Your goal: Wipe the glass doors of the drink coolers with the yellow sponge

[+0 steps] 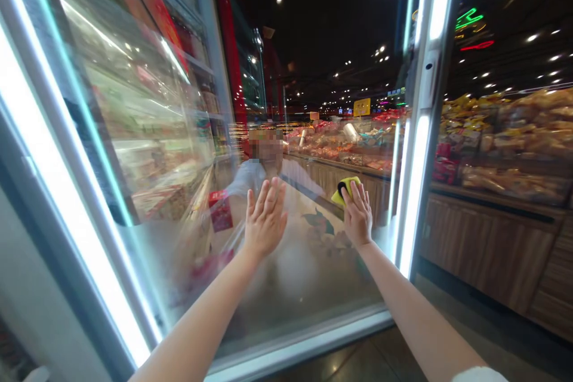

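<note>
Reflective glass (308,286) — black-patched yellow cloth (337,196) under right hand (359,219)

Glass pane (299,277): standing ahead, between light strips (415,191).
Shelves (199,62): showing at left.
Counter (483,245): standing right, bearing packaged goods (514,182).

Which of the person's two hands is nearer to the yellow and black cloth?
Right. The right hand touches the cloth with its fingers; the left hand is apart from it, farther left.
</note>
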`<action>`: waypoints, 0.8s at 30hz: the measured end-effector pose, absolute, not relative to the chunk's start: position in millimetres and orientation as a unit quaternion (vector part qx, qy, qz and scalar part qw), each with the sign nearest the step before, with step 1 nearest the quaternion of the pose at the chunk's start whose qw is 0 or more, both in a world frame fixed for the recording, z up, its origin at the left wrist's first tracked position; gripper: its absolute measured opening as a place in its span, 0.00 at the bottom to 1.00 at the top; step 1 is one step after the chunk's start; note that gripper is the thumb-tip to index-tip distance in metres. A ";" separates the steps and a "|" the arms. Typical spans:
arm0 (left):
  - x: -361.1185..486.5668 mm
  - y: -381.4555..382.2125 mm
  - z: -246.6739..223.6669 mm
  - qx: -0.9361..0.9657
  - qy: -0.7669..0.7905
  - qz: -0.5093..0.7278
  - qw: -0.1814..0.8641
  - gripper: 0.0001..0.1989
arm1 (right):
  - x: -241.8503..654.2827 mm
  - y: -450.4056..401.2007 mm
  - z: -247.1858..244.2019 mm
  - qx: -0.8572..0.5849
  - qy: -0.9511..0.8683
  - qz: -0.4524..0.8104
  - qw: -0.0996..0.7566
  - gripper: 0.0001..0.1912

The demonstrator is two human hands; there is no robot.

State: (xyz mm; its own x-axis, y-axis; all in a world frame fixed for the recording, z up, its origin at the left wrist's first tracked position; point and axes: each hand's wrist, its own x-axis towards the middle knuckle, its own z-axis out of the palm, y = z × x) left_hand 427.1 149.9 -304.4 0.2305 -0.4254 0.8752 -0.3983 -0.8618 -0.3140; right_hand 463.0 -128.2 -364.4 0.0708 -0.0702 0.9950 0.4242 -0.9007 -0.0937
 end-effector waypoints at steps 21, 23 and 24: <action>417.0 215.5 -321.9 -0.793 0.200 -0.576 0.020 0.42 | 455.8 -16.4 -330.9 -0.708 -0.109 -0.681 0.150 0.26; 414.6 219.4 -323.9 -0.792 0.195 -0.579 0.022 0.41 | 450.1 4.2 -338.3 -0.720 -0.152 -0.667 0.114 0.26; 413.0 221.6 -324.8 -0.792 0.194 -0.578 0.023 0.41 | 446.2 8.9 -346.6 -0.724 -0.181 -0.658 0.096 0.26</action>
